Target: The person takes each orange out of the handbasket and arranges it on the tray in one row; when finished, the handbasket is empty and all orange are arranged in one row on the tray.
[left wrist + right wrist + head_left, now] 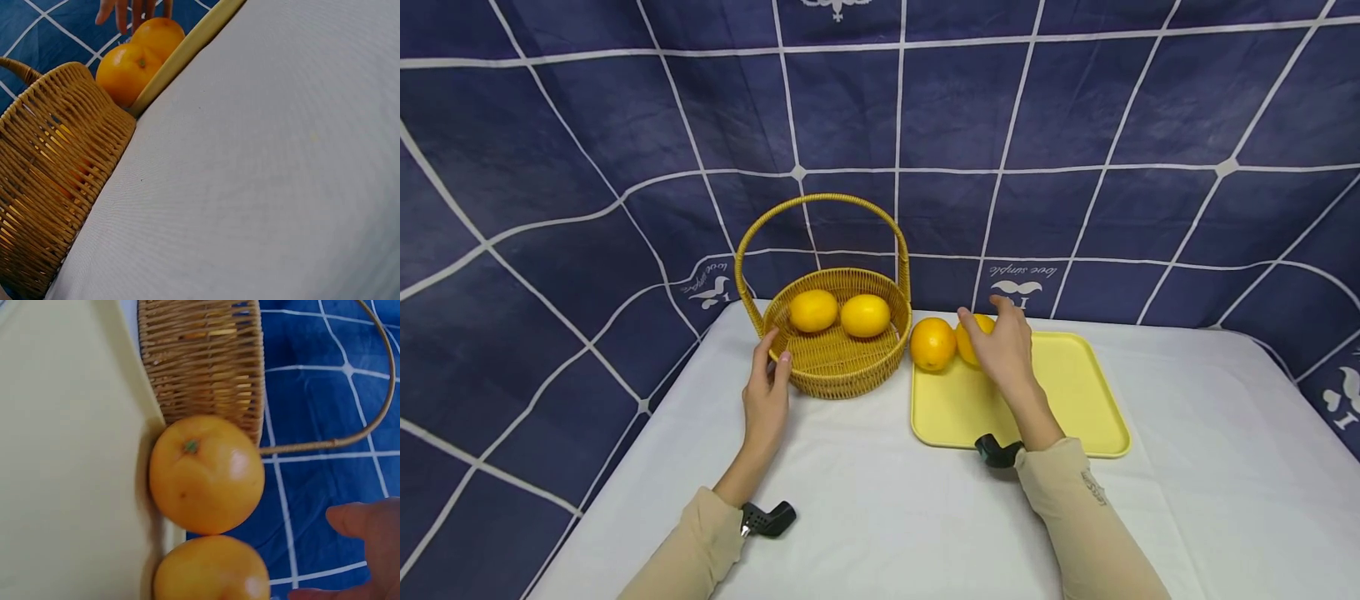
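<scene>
My left hand [766,400] is at the near left side of a round wicker basket [842,385], its fingertips touching the rim and the fingers fairly straight. Inside the basket lie two yellow fruits, a left lemon [813,311] and a right lemon [865,316]. On the left end of a yellow tray [1075,392] sit two oranges side by side, the left orange [932,344] and the right orange [970,346]. Over the right orange hovers my right hand [1006,346], thumb and fingers spread. The right wrist view shows its fingertips [347,519] apart from the fruit.
The basket's tall arched handle [820,198] stands up above the lemons. A white cloth [880,517] covers the table. Behind it hangs a blue curtain [955,108] with white lines. The tray's left edge lies close to the basket.
</scene>
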{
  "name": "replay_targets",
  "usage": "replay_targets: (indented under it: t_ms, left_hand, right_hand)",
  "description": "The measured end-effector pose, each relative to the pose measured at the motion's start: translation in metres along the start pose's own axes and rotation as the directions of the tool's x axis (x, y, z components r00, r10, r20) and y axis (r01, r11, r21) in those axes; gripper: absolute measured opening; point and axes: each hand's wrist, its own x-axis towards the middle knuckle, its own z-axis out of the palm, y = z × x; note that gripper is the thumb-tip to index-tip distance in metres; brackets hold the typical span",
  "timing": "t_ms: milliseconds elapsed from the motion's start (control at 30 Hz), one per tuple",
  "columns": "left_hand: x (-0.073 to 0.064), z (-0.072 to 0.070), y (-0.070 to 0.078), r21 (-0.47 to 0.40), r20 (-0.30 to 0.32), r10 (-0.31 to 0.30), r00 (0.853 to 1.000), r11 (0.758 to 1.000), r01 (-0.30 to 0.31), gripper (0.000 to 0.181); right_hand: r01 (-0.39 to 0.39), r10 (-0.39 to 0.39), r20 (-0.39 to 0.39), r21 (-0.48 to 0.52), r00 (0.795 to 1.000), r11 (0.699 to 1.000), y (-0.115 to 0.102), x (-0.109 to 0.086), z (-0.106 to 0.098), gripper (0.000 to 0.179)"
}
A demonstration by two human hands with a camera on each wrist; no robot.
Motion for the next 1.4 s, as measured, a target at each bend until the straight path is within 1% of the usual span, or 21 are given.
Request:
replay_targets:
  t_ms: [300,567,733,967,1100,1233,1400]
  left_hand:
    - [0.000,-0.001,0.002,0.004,-0.002,-0.001,1.000,1.000,0.001,0.050]
    - [0.000,-0.001,0.003,0.006,0.006,0.004,1.000,1.000,-0.004,0.050]
    - [0.001,-0.001,0.004,0.005,-0.005,0.011,1.000,1.000,-0.011,0.049]
    - [0.000,0.000,0.003,0.008,0.002,0.001,1.000,1.000,-0.001,0.049]
    - [0.000,0.000,0.004,0.001,0.003,0.005,1.000,1.000,-0.005,0.049]
    - [0.000,0.000,0.004,0.002,-0.003,0.004,1.000,1.000,-0.004,0.049]
    - [-0.001,0.001,0.003,0.000,-0.014,0.010,1.000,1.000,-0.010,0.049]
  right_hand:
    - [0.088,-0.088,0.007,0.001,0.996,0.996,-0.021,-0.007,0.000,0.069]
    - [0.124,-0.125,0.028,0.037,0.992,0.992,-0.034,-0.017,0.008,0.070]
    - [0.147,-0.150,0.037,0.066,0.988,0.987,-0.037,-0.020,0.012,0.069]
    - [0.177,-0.181,0.072,0.063,0.981,0.982,-0.037,-0.024,0.018,0.066]
    - [0.186,-0.192,0.095,0.074,0.977,0.980,-0.040,-0.025,0.022,0.063]
    - [0.220,-0.228,0.114,0.078,0.967,0.972,-0.045,-0.025,0.028,0.060]
    - [0.282,-0.290,0.149,0.077,0.945,0.956,-0.053,-0.022,0.040,0.058]
